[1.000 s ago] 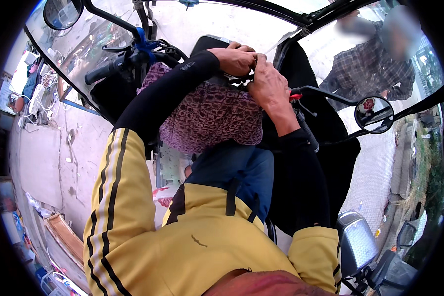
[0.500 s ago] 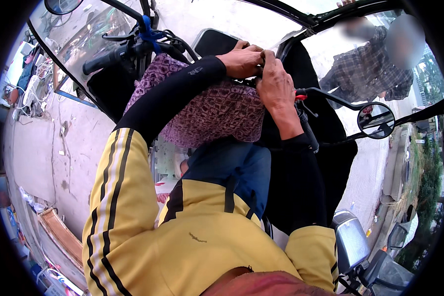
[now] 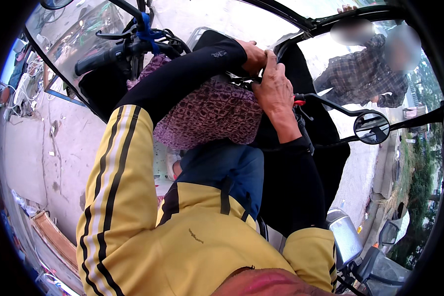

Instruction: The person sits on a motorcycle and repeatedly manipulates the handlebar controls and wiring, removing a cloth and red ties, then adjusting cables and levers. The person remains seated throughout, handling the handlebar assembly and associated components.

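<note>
Both hands meet over the right side of the handlebar area. My left arm, in a black sleeve, stretches across a purple patterned cloth (image 3: 209,116) hung below the handlebar. My left hand (image 3: 254,57) is bent forward, its fingers mostly hidden beyond the wrist. Close against it, my right hand (image 3: 276,91) has curled fingers, with the index finger raised toward the left hand. Whatever the fingers work on is too covered to make out. A black handlebar grip (image 3: 101,59) with a lever sits at left, free of my hands. Blue cloth (image 3: 147,34) is tied beside it.
A round mirror (image 3: 371,127) sticks out at right on a black stem. Clear sheeting in a black frame (image 3: 325,24) surrounds the front. Beyond it stands a person in a plaid shirt (image 3: 348,64). Behind, at lower right, is a vehicle's headlamp (image 3: 344,234).
My left hand has turned and bent farther forward, so its fingers no longer show. The right hand's index finger has straightened upward. The view has shifted slightly.
</note>
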`<state>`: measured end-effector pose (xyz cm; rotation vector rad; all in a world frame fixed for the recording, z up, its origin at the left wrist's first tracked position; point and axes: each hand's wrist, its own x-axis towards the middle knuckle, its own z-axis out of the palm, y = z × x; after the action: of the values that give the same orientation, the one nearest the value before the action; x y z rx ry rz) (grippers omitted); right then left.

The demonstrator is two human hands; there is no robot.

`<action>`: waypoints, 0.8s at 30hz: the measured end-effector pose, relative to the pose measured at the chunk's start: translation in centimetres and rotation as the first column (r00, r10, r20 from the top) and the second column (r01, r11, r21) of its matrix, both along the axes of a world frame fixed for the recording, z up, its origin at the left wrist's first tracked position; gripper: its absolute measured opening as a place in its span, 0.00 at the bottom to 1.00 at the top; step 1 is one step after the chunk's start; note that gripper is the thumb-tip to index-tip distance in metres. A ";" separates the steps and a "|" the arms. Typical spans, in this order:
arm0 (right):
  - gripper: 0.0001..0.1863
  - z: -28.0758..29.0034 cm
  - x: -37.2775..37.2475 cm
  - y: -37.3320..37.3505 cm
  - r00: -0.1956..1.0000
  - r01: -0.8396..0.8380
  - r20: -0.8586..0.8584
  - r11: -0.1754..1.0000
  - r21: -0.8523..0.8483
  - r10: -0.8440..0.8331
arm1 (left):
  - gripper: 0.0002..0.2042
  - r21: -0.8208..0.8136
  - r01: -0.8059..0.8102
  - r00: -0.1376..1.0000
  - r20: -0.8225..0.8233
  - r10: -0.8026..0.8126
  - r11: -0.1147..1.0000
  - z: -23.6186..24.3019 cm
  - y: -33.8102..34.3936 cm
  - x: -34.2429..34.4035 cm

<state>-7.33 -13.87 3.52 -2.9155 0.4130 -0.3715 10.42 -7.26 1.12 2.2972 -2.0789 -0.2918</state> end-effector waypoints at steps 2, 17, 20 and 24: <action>0.50 -0.4 -0.1 -0.2 1.000 -0.002 0.026 1.000 -0.022 0.002 | 0.17 -0.099 0.061 0.992 0.112 -0.050 0.993 0.4 0.9 -1.2; 0.47 0.2 -0.5 0.3 0.993 -0.052 0.108 0.999 -0.006 0.052 | 0.15 -0.003 -0.014 0.985 -0.175 0.013 1.000 -1.0 -1.8 0.1; 0.50 -0.2 -1.0 0.2 0.989 -0.030 0.144 0.999 -0.013 0.032 | 0.16 0.168 0.099 0.962 -0.267 -0.051 0.981 3.1 -1.3 -1.3; 0.47 -0.5 -1.4 -0.1 0.969 -0.078 0.235 0.997 0.008 0.074 | 0.16 0.152 0.214 0.965 -0.187 -0.184 0.965 2.2 -2.0 -1.4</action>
<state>-8.75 -13.95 3.00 -2.8150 0.2670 -0.6878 9.05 -9.29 3.27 2.0576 -2.2773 -0.6754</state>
